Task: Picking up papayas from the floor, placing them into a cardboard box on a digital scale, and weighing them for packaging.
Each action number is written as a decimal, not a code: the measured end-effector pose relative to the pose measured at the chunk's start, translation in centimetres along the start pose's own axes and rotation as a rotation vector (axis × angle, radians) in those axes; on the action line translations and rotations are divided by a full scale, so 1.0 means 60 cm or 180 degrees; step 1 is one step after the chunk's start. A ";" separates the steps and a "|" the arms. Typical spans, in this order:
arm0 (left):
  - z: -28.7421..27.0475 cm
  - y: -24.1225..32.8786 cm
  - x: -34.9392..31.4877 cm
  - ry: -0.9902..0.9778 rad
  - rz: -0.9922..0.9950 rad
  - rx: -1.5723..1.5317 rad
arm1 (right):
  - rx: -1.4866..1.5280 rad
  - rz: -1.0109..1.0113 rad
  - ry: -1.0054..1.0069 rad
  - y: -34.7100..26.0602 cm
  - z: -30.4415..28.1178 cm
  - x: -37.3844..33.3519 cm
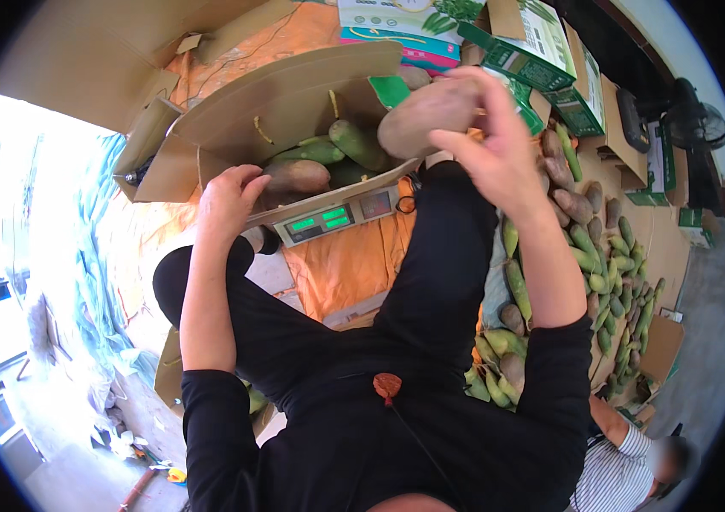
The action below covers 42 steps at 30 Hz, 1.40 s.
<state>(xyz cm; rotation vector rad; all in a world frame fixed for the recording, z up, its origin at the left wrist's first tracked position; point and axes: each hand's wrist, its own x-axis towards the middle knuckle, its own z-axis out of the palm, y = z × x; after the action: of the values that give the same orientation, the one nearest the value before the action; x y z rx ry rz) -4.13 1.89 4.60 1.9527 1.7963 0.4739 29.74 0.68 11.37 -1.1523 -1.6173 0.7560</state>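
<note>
My right hand (499, 141) grips a large reddish-brown mango (429, 118) above the right end of an open cardboard box (286, 98). Thumb and fingers wrap the fruit's right end, slightly blurred. At the box's near left edge, my left hand (228, 200) has its fingers curled over the rim. Its fingertips lie by a brownish mango (297, 177) in the box; whether they press on it is hard to see. Further in the box lie green mangoes (354, 145), partly hidden by the near wall. Below that wall shows a scale (324, 224) with a lit green display.
Many green and brown mangoes (606, 282) spread over cardboard on the right. Printed cartons (542, 51) stand at the far right, near a black fan (695, 119). Orange sheeting (328, 277) lies beneath the scale. Another person (627, 461) in a striped shirt is at lower right.
</note>
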 end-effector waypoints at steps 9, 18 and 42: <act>-0.005 0.013 -0.002 -0.0003 0.0028 -0.0014 | -0.2200 -0.0150 -0.1813 0.098 0.202 0.051; -0.018 0.001 -0.006 0.0046 0.0033 0.0083 | -0.1003 0.0383 -0.1289 0.101 0.157 0.079; -0.103 -0.098 0.027 0.0016 -0.2054 -0.1669 | 0.0105 0.2646 -0.0812 0.278 0.053 0.060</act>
<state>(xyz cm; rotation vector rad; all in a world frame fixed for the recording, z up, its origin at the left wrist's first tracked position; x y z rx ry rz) -12.23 4.40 6.58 0.9606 1.9245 0.6344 31.93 10.18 -2.97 -1.7803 -1.2781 1.4957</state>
